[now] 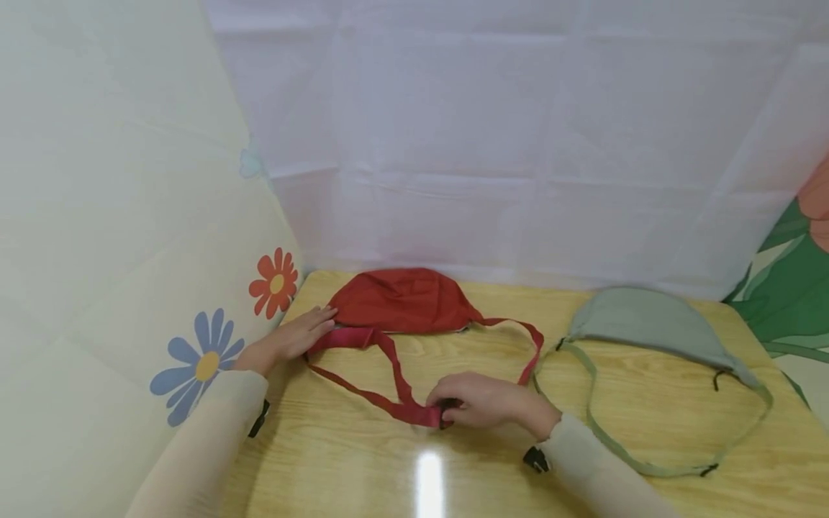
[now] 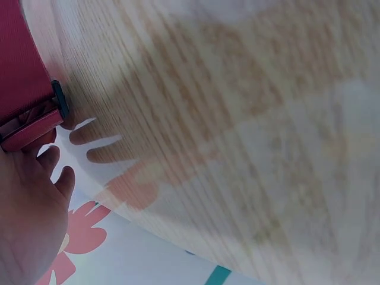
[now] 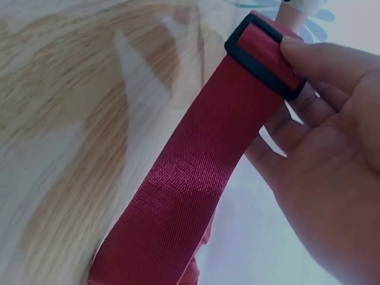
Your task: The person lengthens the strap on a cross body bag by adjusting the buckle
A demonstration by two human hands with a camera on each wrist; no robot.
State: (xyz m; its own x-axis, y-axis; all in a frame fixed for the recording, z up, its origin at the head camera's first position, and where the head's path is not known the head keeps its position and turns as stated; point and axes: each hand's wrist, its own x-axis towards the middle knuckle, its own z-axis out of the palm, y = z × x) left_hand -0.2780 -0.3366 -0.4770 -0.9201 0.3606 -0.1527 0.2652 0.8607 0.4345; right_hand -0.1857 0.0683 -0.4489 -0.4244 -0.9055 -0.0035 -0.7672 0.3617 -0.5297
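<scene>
A red waist bag (image 1: 401, 301) lies at the back of the table, its red strap (image 1: 396, 367) looped in front of it. My left hand (image 1: 294, 339) is at the bag's left corner and holds the strap's left end; in the left wrist view a dark slider buckle (image 2: 60, 100) sits just above those fingers, and the thumb is hidden. My right hand (image 1: 482, 399) pinches the strap's near end. In the right wrist view, the thumb presses on the strap at a black slider (image 3: 264, 56), with the other fingers curled behind.
To the right lies a grey-green waist bag (image 1: 648, 320), its green strap (image 1: 605, 424) looped towards the front. The wooden table (image 1: 337, 467) meets a white cloth (image 1: 453, 144) behind and a flower-printed cloth (image 1: 116, 237) on the left.
</scene>
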